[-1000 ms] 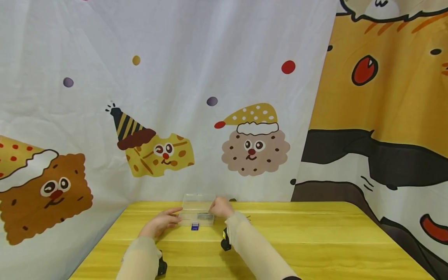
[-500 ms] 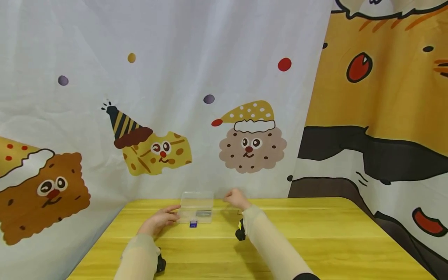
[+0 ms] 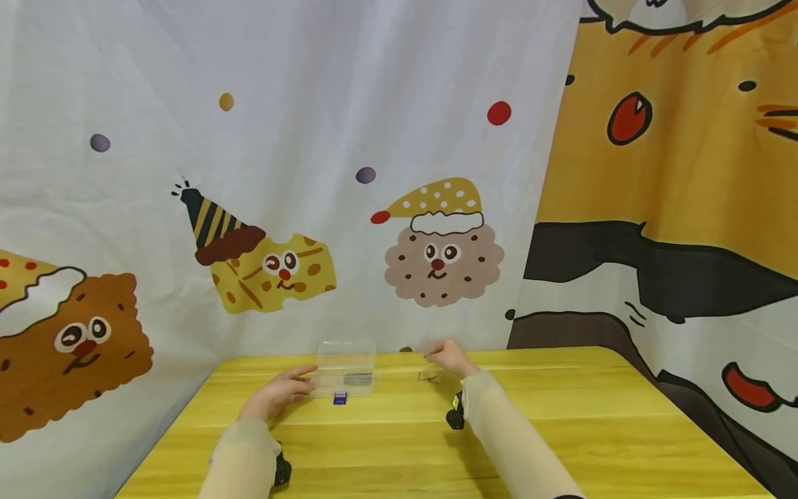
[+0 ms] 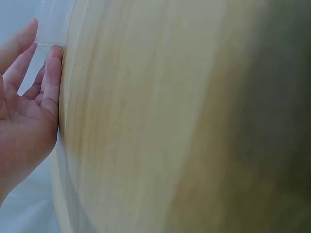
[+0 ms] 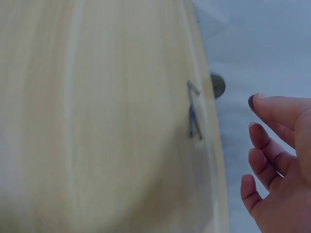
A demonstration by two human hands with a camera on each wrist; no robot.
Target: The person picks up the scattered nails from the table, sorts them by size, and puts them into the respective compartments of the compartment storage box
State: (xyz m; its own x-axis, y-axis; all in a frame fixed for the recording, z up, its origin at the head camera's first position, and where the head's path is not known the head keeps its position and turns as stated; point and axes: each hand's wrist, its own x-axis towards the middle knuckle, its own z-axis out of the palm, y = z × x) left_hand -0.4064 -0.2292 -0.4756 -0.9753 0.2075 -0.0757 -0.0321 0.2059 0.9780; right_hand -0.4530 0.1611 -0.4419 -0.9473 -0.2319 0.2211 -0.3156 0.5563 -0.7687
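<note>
head view has the left hand (image 3: 278, 395), fingers extended, at the left side of the open clear plastic box (image 3: 324, 390), seemingly steadying it, while right of the box, near thin metal rods (image 3: 429, 377), the right hand's (image 3: 453, 356) thumb and forefinger meet, any load unclear.
</note>
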